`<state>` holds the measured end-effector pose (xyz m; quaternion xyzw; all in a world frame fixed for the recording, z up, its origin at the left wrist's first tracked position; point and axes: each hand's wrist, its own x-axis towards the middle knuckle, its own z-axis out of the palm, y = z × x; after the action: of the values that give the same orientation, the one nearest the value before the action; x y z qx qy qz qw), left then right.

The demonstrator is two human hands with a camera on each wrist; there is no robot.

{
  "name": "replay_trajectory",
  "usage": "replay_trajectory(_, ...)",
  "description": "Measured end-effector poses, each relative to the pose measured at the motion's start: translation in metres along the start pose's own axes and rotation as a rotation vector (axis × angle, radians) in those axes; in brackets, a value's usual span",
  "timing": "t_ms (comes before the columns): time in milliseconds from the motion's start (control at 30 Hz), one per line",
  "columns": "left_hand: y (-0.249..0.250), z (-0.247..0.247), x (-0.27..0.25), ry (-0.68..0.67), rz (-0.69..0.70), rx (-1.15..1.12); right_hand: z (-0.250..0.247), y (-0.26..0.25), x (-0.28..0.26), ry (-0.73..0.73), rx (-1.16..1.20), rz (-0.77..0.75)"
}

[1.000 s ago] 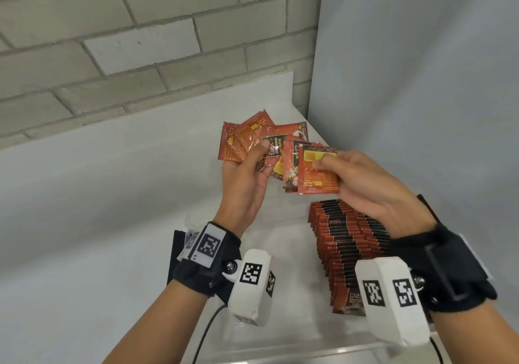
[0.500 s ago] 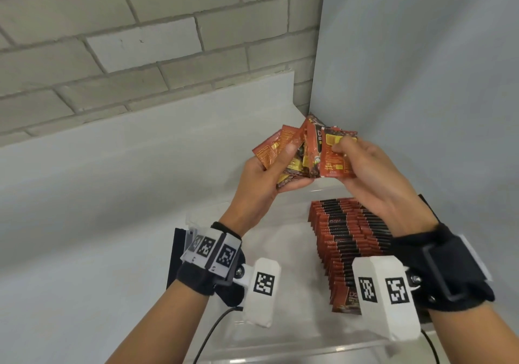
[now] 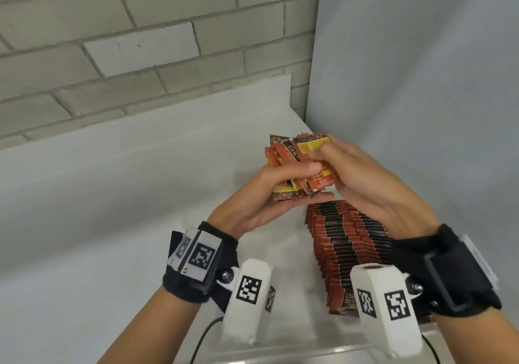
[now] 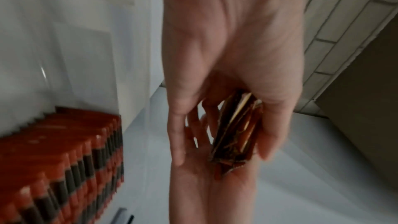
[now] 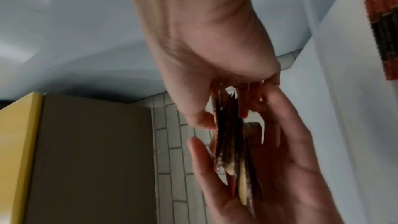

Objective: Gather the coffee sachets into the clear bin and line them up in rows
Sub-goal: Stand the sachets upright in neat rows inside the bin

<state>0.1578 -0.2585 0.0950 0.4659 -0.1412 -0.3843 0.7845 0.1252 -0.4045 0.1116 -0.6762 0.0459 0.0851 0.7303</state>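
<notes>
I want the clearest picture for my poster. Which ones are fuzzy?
Head view is sharpest: the sachets and the row in the bin show print. Left wrist view smears the left hand; right wrist view blurs the right hand too.

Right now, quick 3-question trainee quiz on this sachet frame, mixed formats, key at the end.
1. True or false: the row of sachets already in the clear bin lies flat in a loose heap.
2. Multiple choice: the loose bundle of sachets is held by A) the left hand alone, B) the right hand alone, C) both hands, D) neither.
3. Short answer: on which side of the bin, from the head view, does the finished row stand?

Key
1. False: they stand on edge, packed in a neat row.
2. C
3. The right side; the left part shows no sachets.
</notes>
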Motion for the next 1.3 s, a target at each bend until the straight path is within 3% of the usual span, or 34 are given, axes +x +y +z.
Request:
replay_trajectory(133,0.001,0.007,-0.003,-0.069,0.014,-0.199,-0.001,-0.001,-0.009,0.026,-0.337,-0.107)
replay_trajectory(233,0.001,0.010,-0.006,-0.050,-0.025,-0.188,-0.010,0.002,-0.012,0.123,-0.586,-0.146)
replay_trajectory(333,0.002,0.018,-0.012,-0.009,-0.061,-0.112,-0.015,-0.007,-0.031,0.187,-0.633,-0.369)
replay_trajectory(400,0.002,0.027,-0.015,-0.020,-0.083,-0.077,-0.014,-0.011,-0.048,0.037,-0.705,-0.505)
replay_trajectory(467,-0.002,0.033,-0.017,-0.057,-0.110,-0.050,-0.010,-0.009,-0.059,-0.151,-0.880,-0.528)
replay_trajectory(567,-0.010,0.039,-0.019,-0.111,-0.154,-0.066,-0.007,-0.004,-0.065,-0.259,-1.043,-0.566)
replay_trajectory(700,-0.014,0.042,-0.024,-0.151,-0.184,-0.005,-0.010,0.001,-0.070,-0.203,-1.001,-0.511)
replay_trajectory(833,-0.013,0.042,-0.029,-0.217,-0.212,0.071,-0.012,0.004,-0.073,-0.169,-0.930,-0.557)
replay_trajectory(1033,-0.012,0.041,-0.027,-0.217,-0.230,-0.018,-0.010,0.004,-0.078,-0.158,-0.861,-0.615)
replay_trajectory(1300,-0.019,0.032,-0.018,-0.261,-0.217,-0.013,-0.009,0.004,-0.081,-0.174,-0.746,-0.482)
